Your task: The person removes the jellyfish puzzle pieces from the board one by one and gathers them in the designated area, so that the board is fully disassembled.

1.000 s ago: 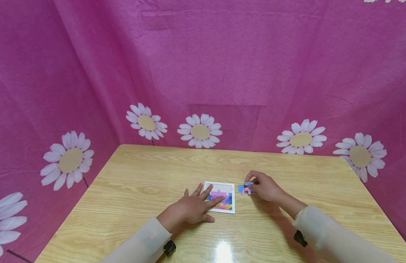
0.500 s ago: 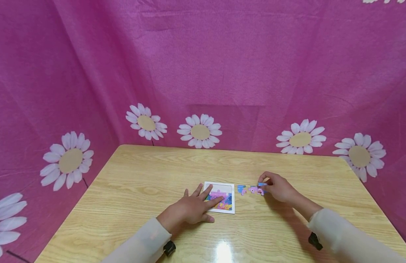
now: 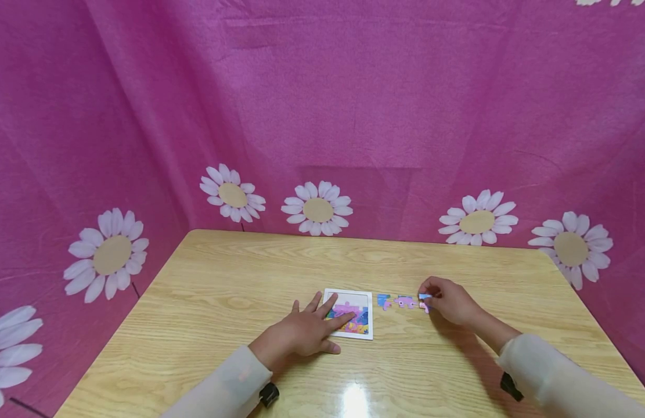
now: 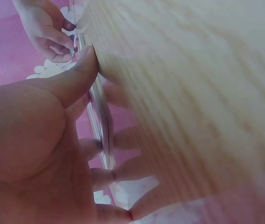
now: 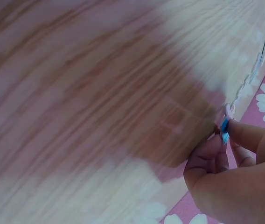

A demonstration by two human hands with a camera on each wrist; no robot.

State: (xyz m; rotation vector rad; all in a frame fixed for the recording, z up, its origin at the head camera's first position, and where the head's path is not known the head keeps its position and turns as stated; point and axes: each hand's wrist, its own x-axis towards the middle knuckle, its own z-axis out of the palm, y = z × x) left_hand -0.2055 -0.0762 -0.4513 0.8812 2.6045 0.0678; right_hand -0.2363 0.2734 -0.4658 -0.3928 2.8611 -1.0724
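Note:
My left hand (image 3: pixel 309 331) rests with spread, straight fingers across a white-framed jigsaw puzzle (image 3: pixel 371 319), touching its left side. Inside the frame, pink, blue and yellow pieces fill the lower part, while the upper part shows pale backing. Between thumb and fingers, my right hand (image 3: pixel 453 301) pinches a blue and pink puzzle piece (image 3: pixel 424 297), low over the table to the right. In the right wrist view a blue edge of that piece (image 5: pixel 225 125) shows at the fingertips. A blue and pink piece (image 3: pixel 383 300) and a mostly pink piece (image 3: pixel 404 302) lie between frame and right hand.
The wooden table (image 3: pixel 259 261) reaches back to a pink cloth (image 3: pixel 322 116) printed with white daisies, which also hangs along the left and right sides. Light glares off the tabletop near the front. A black strap device (image 3: pixel 270 395) sits at the left wrist.
My right hand has moved right with its puzzle piece, from over the loose pieces to beyond them. The mostly pink piece now shows uncovered. My left hand has stayed on the puzzle.

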